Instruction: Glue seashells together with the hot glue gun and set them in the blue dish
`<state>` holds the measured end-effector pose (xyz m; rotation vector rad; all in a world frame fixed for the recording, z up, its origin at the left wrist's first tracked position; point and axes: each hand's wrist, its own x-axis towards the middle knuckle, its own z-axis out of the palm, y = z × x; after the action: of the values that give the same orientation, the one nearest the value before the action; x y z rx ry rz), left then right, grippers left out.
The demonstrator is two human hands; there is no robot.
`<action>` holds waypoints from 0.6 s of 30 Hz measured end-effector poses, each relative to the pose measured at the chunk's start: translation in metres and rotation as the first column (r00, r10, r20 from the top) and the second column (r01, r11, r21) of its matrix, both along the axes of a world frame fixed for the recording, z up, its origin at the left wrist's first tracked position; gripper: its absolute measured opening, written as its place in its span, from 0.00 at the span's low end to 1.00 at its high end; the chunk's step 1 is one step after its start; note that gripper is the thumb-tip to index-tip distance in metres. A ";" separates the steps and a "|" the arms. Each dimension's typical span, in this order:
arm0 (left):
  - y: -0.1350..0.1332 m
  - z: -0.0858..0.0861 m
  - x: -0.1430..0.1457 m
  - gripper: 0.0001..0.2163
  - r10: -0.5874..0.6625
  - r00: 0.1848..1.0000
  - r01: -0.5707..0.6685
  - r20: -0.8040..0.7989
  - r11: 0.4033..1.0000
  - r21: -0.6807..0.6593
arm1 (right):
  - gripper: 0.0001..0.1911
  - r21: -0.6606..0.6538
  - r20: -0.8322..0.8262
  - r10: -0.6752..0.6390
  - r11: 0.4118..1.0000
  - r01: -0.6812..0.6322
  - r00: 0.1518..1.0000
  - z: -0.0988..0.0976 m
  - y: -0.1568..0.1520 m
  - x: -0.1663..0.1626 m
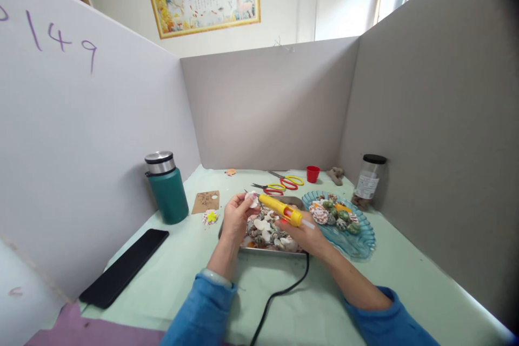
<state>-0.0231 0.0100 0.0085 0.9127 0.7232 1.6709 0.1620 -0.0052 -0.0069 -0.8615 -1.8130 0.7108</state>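
Observation:
A white shell [252, 199] is pinched in the fingers of my left hand [236, 217]. My right hand [303, 233] grips a yellow hot glue gun [278, 207], with a glue stick [308, 224] poking from its back end. The gun's nozzle points left, close to the white shell; whether they touch I cannot tell. Below both hands lies a metal tray [275, 252] filled with mixed shells [263, 227]. A black cord [279, 293] runs from near my right hand toward the table's front edge.
A blue plate [367, 243] with shells stands right of the tray. Two pairs of scissors [273, 188] and a red cup [313, 174] lie behind it. At left are a green bottle [168, 194], a black phone [125, 267], a brown card [206, 201] and a decorated shell [210, 217]. A jar [368, 181] stands far right.

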 end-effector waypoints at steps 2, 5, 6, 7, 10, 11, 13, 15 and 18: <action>-0.001 0.001 0.001 0.18 -0.014 1.000 0.014 -0.019 1.000 0.001 | 0.17 0.003 -0.005 -0.003 1.000 0.003 1.000 -0.001 0.001 0.000; -0.004 0.003 0.003 0.19 -0.027 0.999 0.027 -0.046 1.000 -0.003 | 0.17 0.021 0.000 -0.011 1.000 0.011 1.000 -0.002 0.002 0.000; -0.004 0.003 0.004 0.19 -0.030 0.998 0.030 -0.054 1.000 -0.003 | 0.17 0.023 0.000 -0.013 1.000 0.013 1.000 -0.002 0.002 0.000; -0.005 0.003 0.004 0.19 -0.032 0.998 0.032 -0.061 0.999 -0.002 | 0.17 0.019 -0.004 -0.015 1.000 0.016 1.000 -0.002 0.002 0.000; -0.003 0.003 0.004 0.19 -0.031 0.997 0.031 -0.069 1.000 0.003 | 0.16 -0.005 -0.016 -0.018 1.000 0.018 1.000 -0.003 0.002 0.000; -0.003 0.002 0.004 0.19 -0.026 0.997 0.026 -0.067 1.000 0.004 | 0.16 -0.008 -0.016 -0.018 1.000 0.018 1.000 -0.003 0.002 0.000; -0.001 0.001 0.003 0.19 -0.008 0.998 0.008 -0.059 1.000 0.005 | 0.16 -0.002 -0.012 -0.018 1.000 0.018 1.000 -0.002 0.002 -0.001; 0.001 -0.001 0.002 0.19 0.007 0.999 -0.007 -0.049 1.000 0.006 | 0.17 0.005 -0.007 -0.012 1.000 0.012 1.000 -0.001 0.002 -0.001; 0.002 -0.003 0.001 0.18 0.007 0.999 -0.007 -0.041 1.000 0.008 | 0.17 0.004 -0.004 -0.002 1.000 0.002 1.000 0.001 0.001 -0.002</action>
<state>-0.0222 0.0119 0.0055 0.9534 0.7484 1.6668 0.1604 -0.0046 -0.0061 -0.8583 -1.8092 0.7066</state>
